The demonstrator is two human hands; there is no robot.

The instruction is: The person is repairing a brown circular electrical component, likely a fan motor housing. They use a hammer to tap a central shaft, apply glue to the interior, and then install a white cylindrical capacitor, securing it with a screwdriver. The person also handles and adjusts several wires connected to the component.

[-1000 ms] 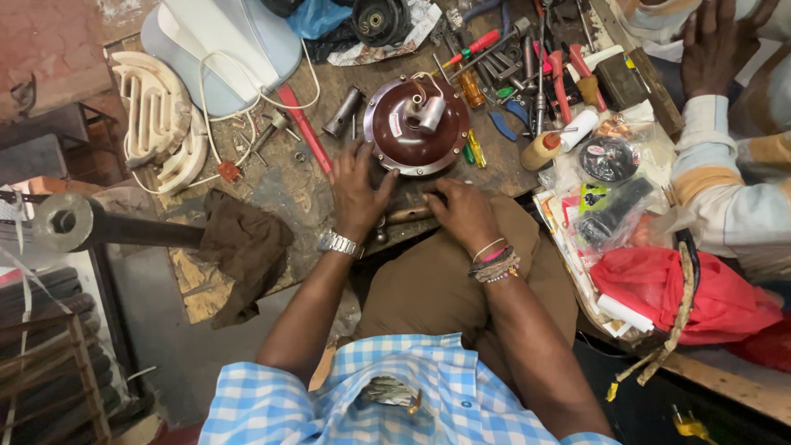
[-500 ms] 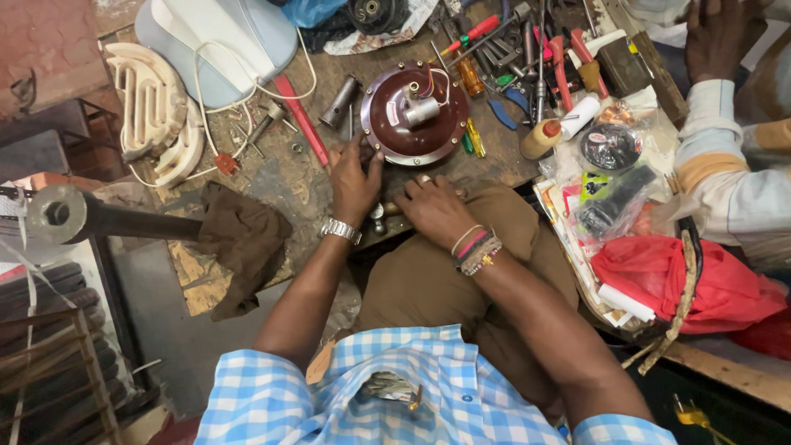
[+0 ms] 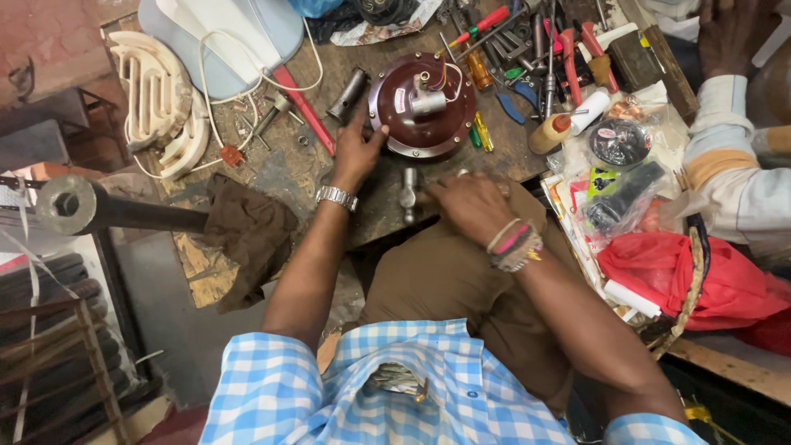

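While the view looks straight down on a cluttered workbench (image 3: 387,185), the scene reads from left to right:

Far left: a cream ribbed plastic part (image 3: 156,103) lies at the bench edge, with a dark metal bar (image 3: 124,213) ending in a ring below it.
Upper left: a pale blue and white housing (image 3: 222,37) with a white cord (image 3: 247,82) looping off it.
Cloth: a brown rag (image 3: 247,235) hangs over the bench's near edge, just beside the left forearm.
Left hand (image 3: 356,150): wearing a metal wristwatch (image 3: 336,197), fingers spread loosely and not clenched, fingertips touching the left rim of the motor housing.
Motor housing (image 3: 422,105): a round maroon dome, sitting flat on the bench ahead of both hands, with a silver shaft on top and coloured wires coming out.
Hammer (image 3: 409,194): a small metal head between the two hands, near the bench's front edge.
Right hand (image 3: 465,202): bracelets at the wrist, fingers curled low at the bench edge; whether they grip anything I cannot tell.
Tools: red-handled pliers and screwdrivers (image 3: 568,49) piled behind the housing.
Right: a red bag (image 3: 692,276) and another person's striped sleeve (image 3: 733,173).
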